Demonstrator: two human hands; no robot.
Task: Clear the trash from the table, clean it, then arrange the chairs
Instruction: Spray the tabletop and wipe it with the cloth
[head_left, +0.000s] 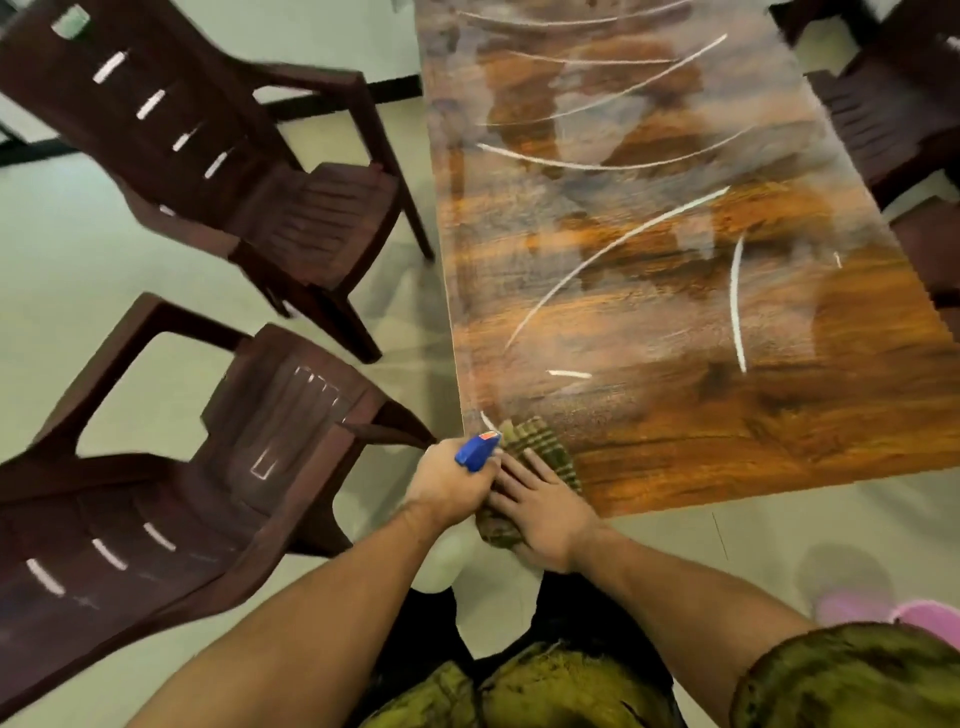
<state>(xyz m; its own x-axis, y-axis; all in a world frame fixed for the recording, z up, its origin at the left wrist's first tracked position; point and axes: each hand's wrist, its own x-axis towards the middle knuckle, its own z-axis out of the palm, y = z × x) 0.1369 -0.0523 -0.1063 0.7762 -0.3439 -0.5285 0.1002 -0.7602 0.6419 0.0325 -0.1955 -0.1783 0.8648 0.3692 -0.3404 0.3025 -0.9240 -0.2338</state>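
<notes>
Standing beside table (675, 312), 2 chairs (291, 218) (223, 467), left hand (449, 483) grasping spray bottle (475, 452), right hand (550, 514) flat on cloth (540, 441)

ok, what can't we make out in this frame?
Head view only.
spray bottle: left hand and forearm cover most of its body.
cloth: partly under the right hand.
right-side chairs: cut by frame edge.
table: far end cut by top edge, blurred.

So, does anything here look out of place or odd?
White curved streaks cross the table, like cleaner not yet wiped. The near chair and far chair stand away from it at different angles. The cloth under the right hand hangs over the table corner; the left hand holds a spray bottle.
</notes>
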